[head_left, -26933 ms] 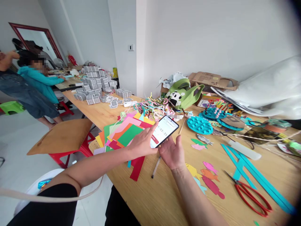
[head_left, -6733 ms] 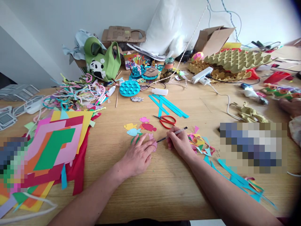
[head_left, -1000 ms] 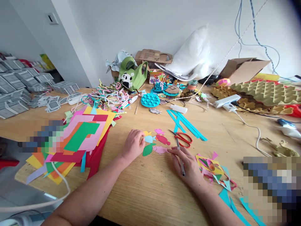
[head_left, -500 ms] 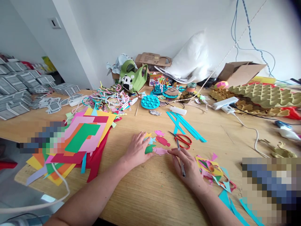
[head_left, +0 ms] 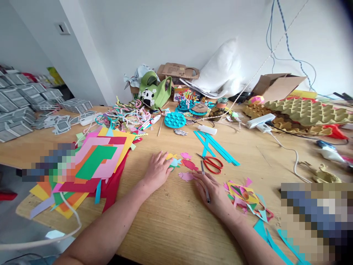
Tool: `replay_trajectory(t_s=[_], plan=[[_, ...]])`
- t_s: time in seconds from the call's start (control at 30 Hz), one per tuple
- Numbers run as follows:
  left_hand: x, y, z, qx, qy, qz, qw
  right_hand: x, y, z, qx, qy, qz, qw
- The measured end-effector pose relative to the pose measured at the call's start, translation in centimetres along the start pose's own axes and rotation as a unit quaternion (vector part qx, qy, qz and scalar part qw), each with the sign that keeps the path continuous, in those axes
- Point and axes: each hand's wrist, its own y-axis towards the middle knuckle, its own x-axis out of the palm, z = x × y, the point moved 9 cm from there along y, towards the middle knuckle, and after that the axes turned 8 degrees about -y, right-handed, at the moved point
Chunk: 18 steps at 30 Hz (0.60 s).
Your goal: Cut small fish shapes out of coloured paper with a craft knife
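Several small paper fish lie together at the middle of the table: a pink fish [head_left: 185, 155], a red fish [head_left: 189, 164], a light blue fish [head_left: 174, 162], a yellow fish [head_left: 171, 156] and a lilac-pink fish [head_left: 185, 176]. A green fish is mostly covered by the light blue one. My left hand [head_left: 157, 169] rests with fingers spread at the left of the group, fingertips beside the yellow and light blue fish. Between the fingers of my right hand [head_left: 211, 189] is a pen [head_left: 204, 176]; its fingertips touch the lilac-pink fish's tail. Red-handled scissors [head_left: 212, 164] lie just beyond.
Coloured paper sheets [head_left: 96, 162] are stacked at left. Paper scraps [head_left: 244, 197] lie right of my right hand, blue strips [head_left: 217, 147] behind the scissors. Farther back are a green bag [head_left: 156, 92], a power strip [head_left: 260, 120] with its cord, and egg trays [head_left: 311, 110].
My left hand has drawn left, and the green fish now lies mostly under the light blue one. My right hand, still holding the pen, has shifted slightly left by the lilac-pink fish.
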Motion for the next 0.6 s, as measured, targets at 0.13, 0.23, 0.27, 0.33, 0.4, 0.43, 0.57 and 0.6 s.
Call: replay_trajectory(t_s=[0.13, 0.23, 0.27, 0.33, 0.4, 0.43, 0.57, 0.6], plan=[[-0.6, -0.3, 0.8, -0.010, 0.011, 0.019, 1.000, 1.9, -0.1, -0.1, -0.008, -0.064, -0.027, 0.998], [-0.5, -0.7, 1.6, -0.009, 0.017, 0.021, 1.000, 3.4, -0.1, 0.5, 0.005, -0.093, -0.034, 0.995], [-0.4, -0.8, 1.7, -0.009, 0.019, 0.021, 1.000, 3.9, -0.1, 0.7, 0.011, -0.100, -0.036, 0.994], [-0.2, -0.9, 1.9, -0.008, 0.021, 0.019, 1.000, 4.5, 0.1, 1.2, 0.022, -0.114, -0.042, 0.992], [0.1, -0.9, 1.8, -0.005, 0.020, 0.016, 1.000, 5.0, 0.4, 1.5, 0.022, -0.124, -0.050, 0.991], [0.2, -0.9, 1.7, -0.003, 0.019, 0.014, 1.000, 5.1, 0.6, 1.5, 0.018, -0.128, -0.054, 0.990], [0.3, -0.6, 1.0, -0.007, 0.016, 0.015, 1.000, 5.6, 1.8, 1.4, 0.008, -0.137, -0.074, 0.988], [0.2, -0.6, 0.8, -0.010, 0.016, 0.018, 1.000, 5.7, 2.2, 1.4, 0.009, -0.138, -0.079, 0.987]])
